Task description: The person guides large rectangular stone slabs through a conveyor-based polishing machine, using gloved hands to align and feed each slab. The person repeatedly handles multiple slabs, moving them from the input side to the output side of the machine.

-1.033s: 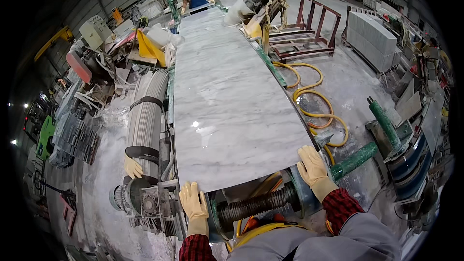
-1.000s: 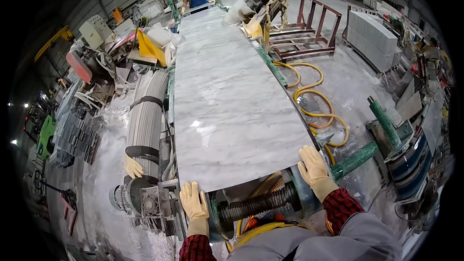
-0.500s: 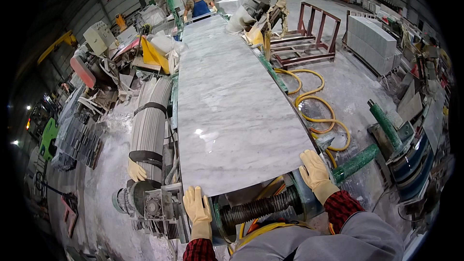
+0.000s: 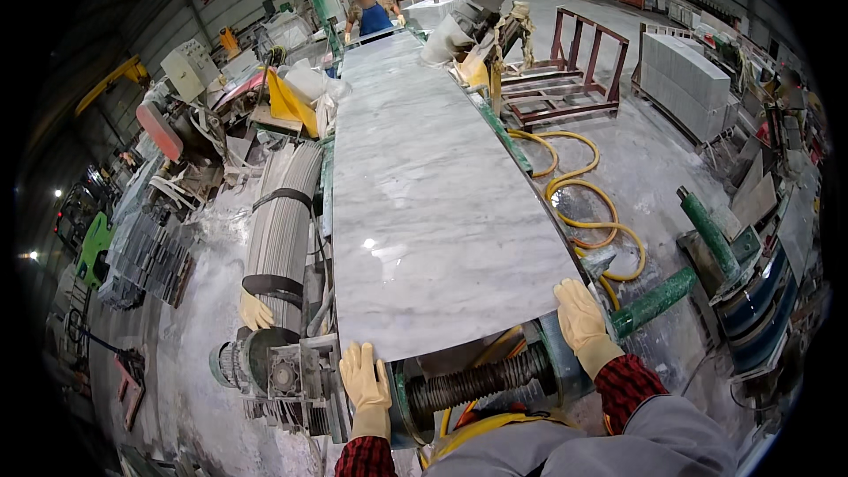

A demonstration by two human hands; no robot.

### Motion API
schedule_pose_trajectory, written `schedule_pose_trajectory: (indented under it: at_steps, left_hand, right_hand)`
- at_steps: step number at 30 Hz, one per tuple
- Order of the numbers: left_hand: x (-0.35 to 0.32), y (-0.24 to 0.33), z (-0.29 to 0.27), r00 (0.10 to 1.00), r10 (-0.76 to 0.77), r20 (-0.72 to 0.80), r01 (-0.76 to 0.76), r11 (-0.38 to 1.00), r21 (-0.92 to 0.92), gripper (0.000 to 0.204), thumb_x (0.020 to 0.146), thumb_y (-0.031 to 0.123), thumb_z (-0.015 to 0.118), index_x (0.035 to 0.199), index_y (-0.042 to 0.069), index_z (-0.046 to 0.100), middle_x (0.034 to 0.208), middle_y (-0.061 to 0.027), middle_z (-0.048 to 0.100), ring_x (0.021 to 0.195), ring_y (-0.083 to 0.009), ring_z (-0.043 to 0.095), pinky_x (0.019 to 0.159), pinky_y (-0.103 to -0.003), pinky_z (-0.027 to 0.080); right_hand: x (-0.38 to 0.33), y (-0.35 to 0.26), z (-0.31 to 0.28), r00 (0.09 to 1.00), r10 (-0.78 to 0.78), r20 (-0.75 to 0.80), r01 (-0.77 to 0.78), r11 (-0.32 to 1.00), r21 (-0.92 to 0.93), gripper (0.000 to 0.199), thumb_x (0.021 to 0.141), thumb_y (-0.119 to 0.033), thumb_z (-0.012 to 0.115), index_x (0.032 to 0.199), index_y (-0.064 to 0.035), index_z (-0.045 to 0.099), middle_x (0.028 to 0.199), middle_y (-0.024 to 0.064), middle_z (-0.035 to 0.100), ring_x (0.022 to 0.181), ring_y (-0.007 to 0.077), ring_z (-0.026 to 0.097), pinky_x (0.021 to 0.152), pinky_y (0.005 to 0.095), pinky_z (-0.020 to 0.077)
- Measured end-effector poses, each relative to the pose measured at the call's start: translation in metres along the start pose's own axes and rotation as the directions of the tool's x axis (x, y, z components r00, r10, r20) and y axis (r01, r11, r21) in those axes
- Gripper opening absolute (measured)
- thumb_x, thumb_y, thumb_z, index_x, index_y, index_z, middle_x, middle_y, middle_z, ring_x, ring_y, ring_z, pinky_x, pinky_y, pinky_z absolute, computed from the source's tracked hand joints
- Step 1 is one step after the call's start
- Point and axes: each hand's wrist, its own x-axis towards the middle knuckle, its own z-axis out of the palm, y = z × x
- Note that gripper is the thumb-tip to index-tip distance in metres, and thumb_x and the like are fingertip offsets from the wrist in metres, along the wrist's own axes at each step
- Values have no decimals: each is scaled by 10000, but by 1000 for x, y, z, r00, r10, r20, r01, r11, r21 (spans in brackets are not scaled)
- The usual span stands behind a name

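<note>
Two gloves, L hand (image 4: 365,384) & R hand (image 4: 580,321), are flanking near corners of pale veined slab (image 4: 442,221), ctr frame; fingers extended, grip unclenched. Scene's sliding lower; hand-slab spacing isn't changing, so slab's prob. staying put.

Just left of the left hand (image 4: 364,384) sits a grey motor (image 4: 230,365) with a boxy gearbox (image 4: 284,375); above them a cream glove (image 4: 256,309) rests by a strapped bundle of pale strips (image 4: 276,243). Ahead and right of the right hand (image 4: 580,325), a yellow hose (image 4: 598,155) loops over the floor (image 4: 658,185), with a dark red metal frame (image 4: 621,75) farther on. A green cylinder (image 4: 655,301) slants just right of that hand, stacked pale blocks (image 4: 680,79) well beyond.
</note>
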Motion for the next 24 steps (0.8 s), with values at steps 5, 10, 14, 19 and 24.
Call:
schedule_pose_trajectory:
  at_steps: [5,10,14,19,24]
  left_hand:
    - [0,1,-1,1000,8,0,-8,1000,-4,496,1022,227,674,1489,99,571,1574,-272,538,1470,-483,470,1258,-589,316]
    - [-5,-3,4,1000,11,-15,-11,1000,2,504,1021,230,678,1494,94,570,1578,-276,536,1475,-486,465,1261,-587,315]
    - [-8,-5,7,999,18,-47,-18,1000,-1,494,1020,226,682,1483,84,581,1559,-288,551,1464,-490,477,1257,-589,320]
    - [-7,-1,0,999,19,-33,-20,1000,-22,494,1028,228,676,1489,77,583,1547,-298,562,1447,-497,494,1254,-592,325]
    - [-11,-1,1,999,20,-50,-21,1000,-13,510,1027,218,678,1504,73,571,1551,-298,557,1446,-496,494,1251,-594,324]
  right_hand:
    - [-5,5,4,1000,-15,-17,15,1000,6,457,955,-100,680,1407,-47,644,1433,226,650,1375,446,576,1219,521,434]
    - [-4,1,-3,1000,-11,2,11,1000,17,460,965,-124,673,1415,-36,638,1435,232,647,1380,453,569,1222,527,428]
    - [-7,1,-4,1000,-17,9,17,1000,1,453,973,-119,680,1414,-29,623,1457,239,628,1378,456,569,1216,525,431]
    - [-7,-3,-8,1000,9,22,-9,1000,10,449,973,-121,685,1407,-24,626,1443,238,637,1387,453,564,1219,523,430]
    - [-10,0,-5,999,-29,-22,29,1000,4,444,964,-119,689,1393,-24,626,1445,236,626,1389,450,552,1219,518,425]
